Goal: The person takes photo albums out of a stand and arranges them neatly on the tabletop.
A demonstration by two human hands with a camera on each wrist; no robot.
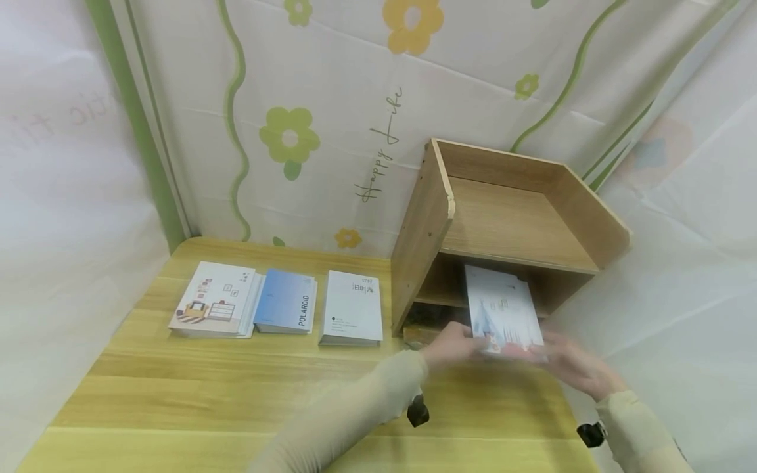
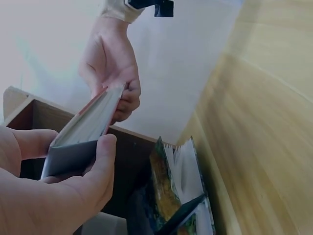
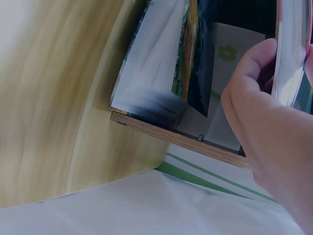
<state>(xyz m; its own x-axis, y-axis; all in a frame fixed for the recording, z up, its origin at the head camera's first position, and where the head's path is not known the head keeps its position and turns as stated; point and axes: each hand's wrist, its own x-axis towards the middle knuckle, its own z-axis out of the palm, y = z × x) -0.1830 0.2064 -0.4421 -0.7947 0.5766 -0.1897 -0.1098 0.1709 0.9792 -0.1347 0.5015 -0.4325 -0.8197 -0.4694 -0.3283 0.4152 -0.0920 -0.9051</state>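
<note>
Both hands hold a white book [image 1: 503, 305] with an illustrated cover, in front of the middle opening of a wooden desk shelf [image 1: 414, 236]. My left hand [image 1: 452, 345] grips its near left corner; in the left wrist view, the thumb and fingers [image 2: 105, 152] pinch the book's spine end [image 2: 71, 156]. On the opposite side my right hand [image 1: 576, 361], blurred in the head view, holds the book's right edge. The right wrist view shows the right fingers [image 3: 249, 63] curled against the book [image 3: 291, 49]. The book's far end lies inside the opening.
Left of the shelf, on the wooden table [image 1: 177, 394], lie a white book with a room drawing [image 1: 209, 299], a blue POLAROID album [image 1: 286, 299] and a white book with black lettering [image 1: 353, 305]. Dark, colourful-covered books [image 2: 161, 181] stand partly open in the lower compartment.
</note>
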